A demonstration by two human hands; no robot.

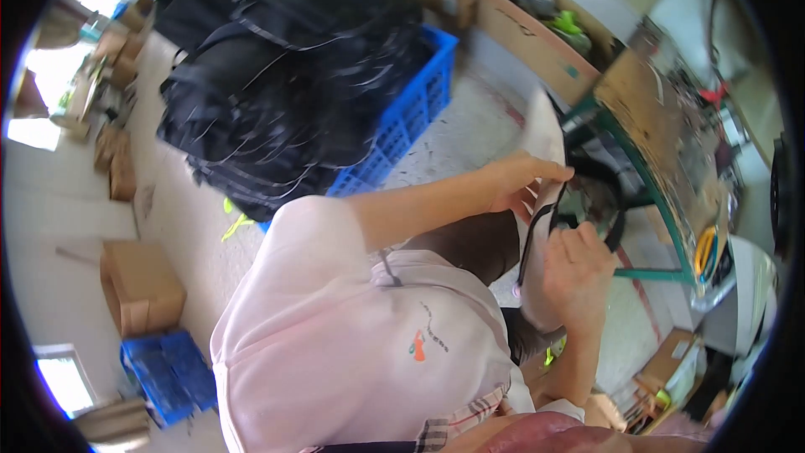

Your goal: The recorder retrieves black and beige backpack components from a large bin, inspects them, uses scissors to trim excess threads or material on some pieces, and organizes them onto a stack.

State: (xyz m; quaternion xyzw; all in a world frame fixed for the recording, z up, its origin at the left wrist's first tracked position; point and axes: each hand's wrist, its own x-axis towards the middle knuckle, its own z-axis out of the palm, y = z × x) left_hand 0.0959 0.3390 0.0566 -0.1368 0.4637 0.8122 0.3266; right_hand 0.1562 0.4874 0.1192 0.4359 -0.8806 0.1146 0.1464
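Observation:
A white, curved sheet-like piece with black edging [547, 130] is held in front of my body, its long side running up and down in the view. My left hand [521, 183] grips its upper part, thumb on the near face and fingers curled behind. Lower down, my right hand [579, 264] is closed with its fingertips pinched at the black edging. A black strap [619, 193] loops out on the right of the piece, next to my right fingers. What exactly lies between my right fingertips is hidden.
A blue plastic crate [411, 122] bears a large heap of black fabric goods [293, 75] with loose pale threads. On the right stands a green-framed table [646, 134] with a worn wooden top. Cardboard boxes [532, 42] stand behind; another box [142, 285] and a blue crate [168, 377] are at left.

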